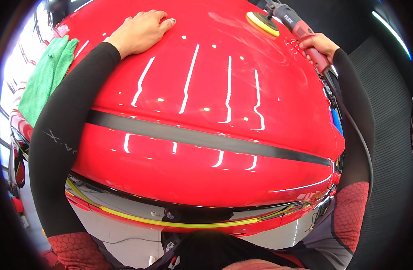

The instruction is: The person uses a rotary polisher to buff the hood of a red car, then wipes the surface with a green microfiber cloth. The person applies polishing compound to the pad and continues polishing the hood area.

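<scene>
My left hand [142,32] rests palm down, fingers spread, on the glossy red car hood [179,77] at the upper left. At the upper right my right hand [317,45] grips the red and black body of a Flex polishing machine [292,22]. Its round polishing pad [263,24], with a yellow rim, is tilted at the hood's surface; whether it touches the paint I cannot tell. Hazy smears show on the paint below and right of the pad. A green microfiber cloth [46,77] lies at the hood's left side, beyond my left forearm.
A dark strip [199,136] crosses the red bodywork. Nearer me, yellow-green tape or trim [179,224] runs along the front edge. The machine's cable [356,131] hangs along my right arm. Another cable [132,239] lies on the tiled floor. A dark ribbed surface [388,118] is at right.
</scene>
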{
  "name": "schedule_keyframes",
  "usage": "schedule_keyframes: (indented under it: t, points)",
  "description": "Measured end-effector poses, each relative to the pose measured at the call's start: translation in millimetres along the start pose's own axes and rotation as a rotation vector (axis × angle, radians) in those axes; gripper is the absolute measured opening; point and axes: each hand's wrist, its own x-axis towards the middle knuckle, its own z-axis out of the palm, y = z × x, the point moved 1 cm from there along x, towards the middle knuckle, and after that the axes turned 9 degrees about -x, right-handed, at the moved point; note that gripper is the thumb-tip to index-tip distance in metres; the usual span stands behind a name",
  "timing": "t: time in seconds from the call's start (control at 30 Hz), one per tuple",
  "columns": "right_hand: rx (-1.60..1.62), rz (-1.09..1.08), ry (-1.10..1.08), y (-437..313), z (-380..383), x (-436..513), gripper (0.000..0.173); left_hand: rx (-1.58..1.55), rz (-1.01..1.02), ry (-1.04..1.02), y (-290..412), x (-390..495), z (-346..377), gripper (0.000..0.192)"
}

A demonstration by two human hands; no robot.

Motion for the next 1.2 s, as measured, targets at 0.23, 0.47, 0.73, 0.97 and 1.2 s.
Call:
schedule_keyframes:
  t: [0.23,0.47,0.73,0.97,1.2]
  points:
    - [-0.098,-0.207,-0.048,-78,35,32,0.038,0.013,-0.065,-0.105,11,1,-7,0.062]
    - [-0.008,-0.275,-0.130,-156,72,41,0.022,0.016,0.091,0.019,-19,-3,0,0.059]
    - [-0.036,-0.265,-0.113,-130,64,31,0.026,-0.010,0.053,-0.019,-24,-3,-1,0.057]
    - [-0.040,-0.165,-0.076,-27,15,15,0.036,-0.057,0.081,-0.029,-23,6,2,0.055]
    - [0.001,-0.043,-0.023,36,-5,-3,0.033,-0.041,0.092,0.005,-31,7,6,0.057]
